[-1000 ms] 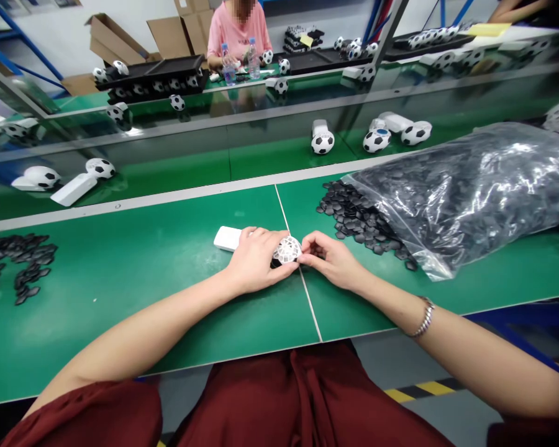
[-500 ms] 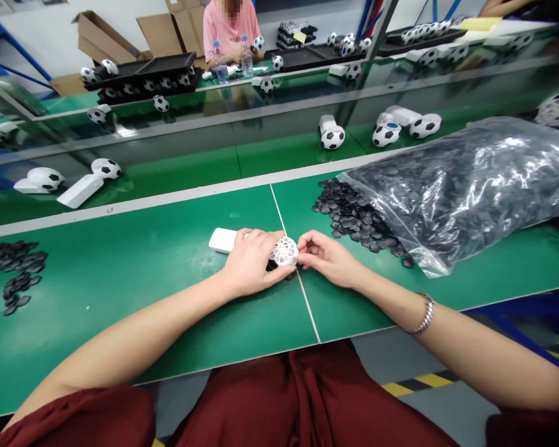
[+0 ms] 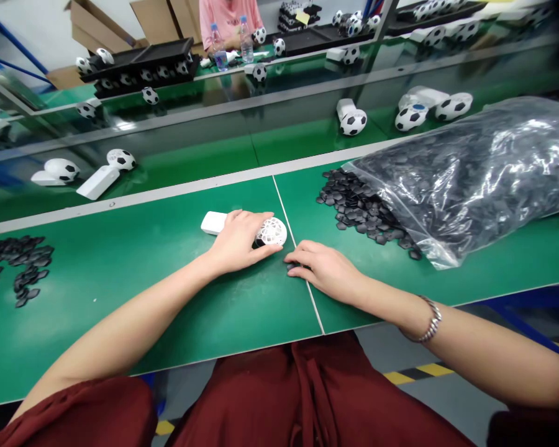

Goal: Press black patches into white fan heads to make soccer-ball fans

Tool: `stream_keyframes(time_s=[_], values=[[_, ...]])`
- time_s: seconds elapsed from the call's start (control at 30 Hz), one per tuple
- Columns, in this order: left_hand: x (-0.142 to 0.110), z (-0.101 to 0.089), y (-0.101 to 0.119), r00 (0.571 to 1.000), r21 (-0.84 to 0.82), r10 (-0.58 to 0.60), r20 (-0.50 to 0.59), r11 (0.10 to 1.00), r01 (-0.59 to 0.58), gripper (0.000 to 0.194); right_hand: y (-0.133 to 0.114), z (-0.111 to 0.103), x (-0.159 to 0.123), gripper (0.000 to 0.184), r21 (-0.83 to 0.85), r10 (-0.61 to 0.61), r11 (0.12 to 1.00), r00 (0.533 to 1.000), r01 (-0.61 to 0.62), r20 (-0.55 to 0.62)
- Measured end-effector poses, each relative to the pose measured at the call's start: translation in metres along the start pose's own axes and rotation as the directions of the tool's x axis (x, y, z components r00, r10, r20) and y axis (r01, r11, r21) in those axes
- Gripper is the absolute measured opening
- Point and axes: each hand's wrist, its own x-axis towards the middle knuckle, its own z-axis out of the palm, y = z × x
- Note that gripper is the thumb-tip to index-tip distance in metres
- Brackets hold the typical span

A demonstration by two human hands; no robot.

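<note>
White ball (image 3: pixel 274 231) with an open mesh shell, one in number, is grasped by the left hand (image 3: pixel 235 242), the thumb laid along its near edge; it is rested on the desk (image 3: pixel 168 298). One white handle (image 3: pixel 213 222) is seen left of the ball, any join being covered. Just right of the ball and nearer, one black piece (image 3: pixel 290 266) is met by the fingertips of the right hand (image 3: pixel 289 265); whether it is gripped or merely touched cannot be told. The step in hand is judged to be the picking up of that piece; a firm pinch seems called for, with the ball kept steady. Farther right of the ball, one heap (image 3: pixel 363 208) of black pieces is spilled beside one clear bag (image 3: pixel 484 167); one more pile (image 3: pixel 25 254) is found far left, the pieces being too many to count. Beyond the ball, five patterned balls (image 3: pixel 354 122) are counted on the nearer green strip (image 3: pixel 205 149), two leftward, three rightward; farther off, two bottles (image 3: pixel 220 56) are seen.
</note>
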Motion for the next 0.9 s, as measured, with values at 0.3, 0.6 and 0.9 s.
stream_keyframes(time_s=[0.3,0.6,0.9], values=[[-0.009,0.004,0.008,0.994,-0.067,0.103,0.019,0.993,-0.101,0.060,0.006,-0.007,-0.008,0.003,0.191,-0.038,0.981,0.999,0.041,-0.017],[-0.011,0.007,0.020,0.992,-0.126,0.124,0.024,0.985,-0.120,0.058,-0.001,-0.027,-0.015,0.012,0.245,-0.047,0.963,0.966,0.112,-0.255],[-0.011,0.006,0.023,0.994,-0.162,0.105,0.026,0.982,-0.099,0.069,-0.001,-0.009,-0.006,0.007,0.367,0.003,0.926,0.973,0.085,-0.232]])
